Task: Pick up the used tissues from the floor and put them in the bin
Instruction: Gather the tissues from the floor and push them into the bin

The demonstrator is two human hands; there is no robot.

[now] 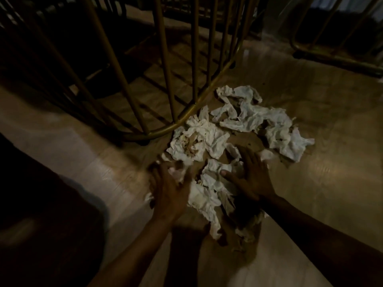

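A heap of crumpled white used tissues (244, 129) lies spread on the dim tiled floor (321, 162), some stained brown. My left hand (167, 191) rests on the pile's near left edge, fingers spread and blurred, with tissue under the fingertips. My right hand (250, 177) lies flat on the near right part of the pile, fingers apart, pressing on tissues. Neither hand visibly encloses a tissue. No bin is recognisable in view.
A gold metal wire base of a table or stool (165, 79) stands just behind the pile, its ring touching the tissues' far left side. Another gold frame (331, 52) sits at the far right. A dark shape (41, 204) fills the near left.
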